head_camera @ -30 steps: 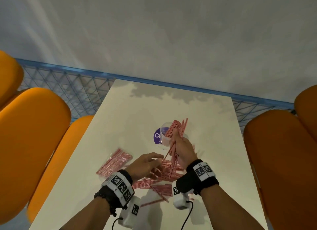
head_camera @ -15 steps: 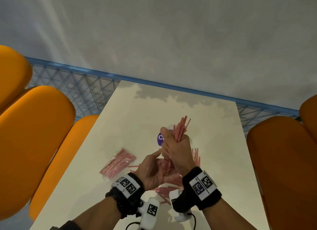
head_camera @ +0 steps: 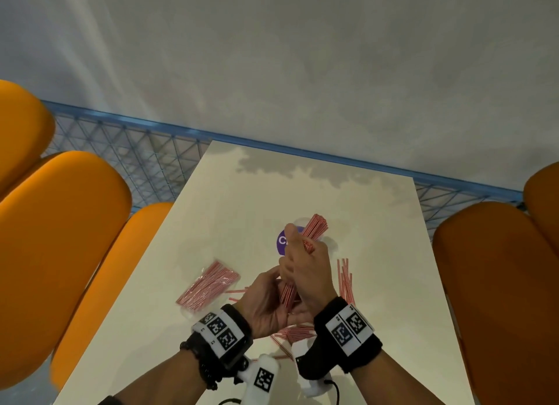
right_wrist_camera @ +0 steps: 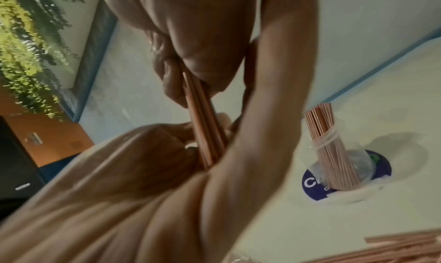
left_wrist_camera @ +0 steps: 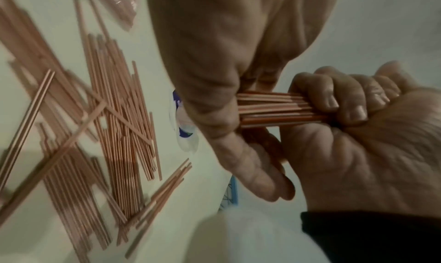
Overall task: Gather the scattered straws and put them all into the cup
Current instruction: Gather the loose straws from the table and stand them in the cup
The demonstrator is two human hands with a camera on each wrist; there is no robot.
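Both hands hold one bundle of red-and-white striped straws [head_camera: 287, 292] above the white table [head_camera: 242, 208]. My right hand [head_camera: 299, 247] grips its upper part, thumb pointing up. Around its lower end, my left hand [head_camera: 272, 280] closes from below. In the left wrist view the bundle [left_wrist_camera: 274, 110] runs between the two hands, with curled fingers [left_wrist_camera: 334, 101] wrapped round it. The clear cup [right_wrist_camera: 346, 172] with a purple label stands just beyond the hands, several straws [right_wrist_camera: 322, 120] upright in it. Loose straws [head_camera: 344, 280] lie to the right and under the hands [left_wrist_camera: 114, 116].
A clear plastic bag of straws [head_camera: 208, 283] lies left of the hands. Orange chairs stand on the left [head_camera: 60, 238] and on the right [head_camera: 499, 283] of the table. A blue mesh railing [head_camera: 136, 150] runs behind the far edge.
My left hand has risen from the pile on the table and closed on the lower end of the bundle. My right hand has kept its grip, close in front of the cup.
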